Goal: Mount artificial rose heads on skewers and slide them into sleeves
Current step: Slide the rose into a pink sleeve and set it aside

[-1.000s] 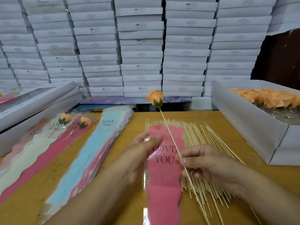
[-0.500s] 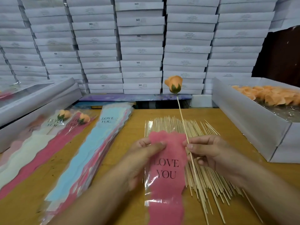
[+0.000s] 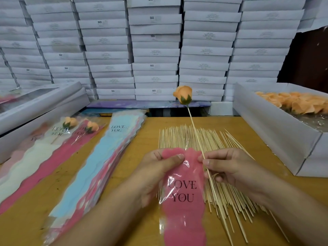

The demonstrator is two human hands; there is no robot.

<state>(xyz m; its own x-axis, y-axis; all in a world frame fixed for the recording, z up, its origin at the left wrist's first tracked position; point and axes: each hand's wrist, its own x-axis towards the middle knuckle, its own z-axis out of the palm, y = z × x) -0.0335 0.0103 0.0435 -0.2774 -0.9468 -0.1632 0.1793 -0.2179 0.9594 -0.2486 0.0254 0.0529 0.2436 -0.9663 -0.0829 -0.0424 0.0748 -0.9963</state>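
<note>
My left hand (image 3: 156,173) pinches the top edge of a pink "LOVE YOU" sleeve (image 3: 184,201) that lies over the skewer pile. Between thumb and fingers, my right hand (image 3: 229,169) holds a thin wooden skewer (image 3: 195,132) just right of the sleeve's top. An orange rose head (image 3: 183,95) sits on the skewer's far tip, raised above the table. The skewer's lower part runs down past my hand, beside the sleeve and outside it.
Loose skewers (image 3: 177,137) are spread across the wooden table (image 3: 150,128). A stack of blue and pink sleeves (image 3: 110,157) lies to the left, with two sleeved roses (image 3: 70,122) beyond it. A white box of orange rose heads (image 3: 301,103) stands at right. Stacked white boxes (image 3: 154,50) fill the back.
The rose on its skewer has swung from left-leaning to the right and more upright. My right hand has shifted up the skewer to the sleeve's top edge; my left hand keeps its grip.
</note>
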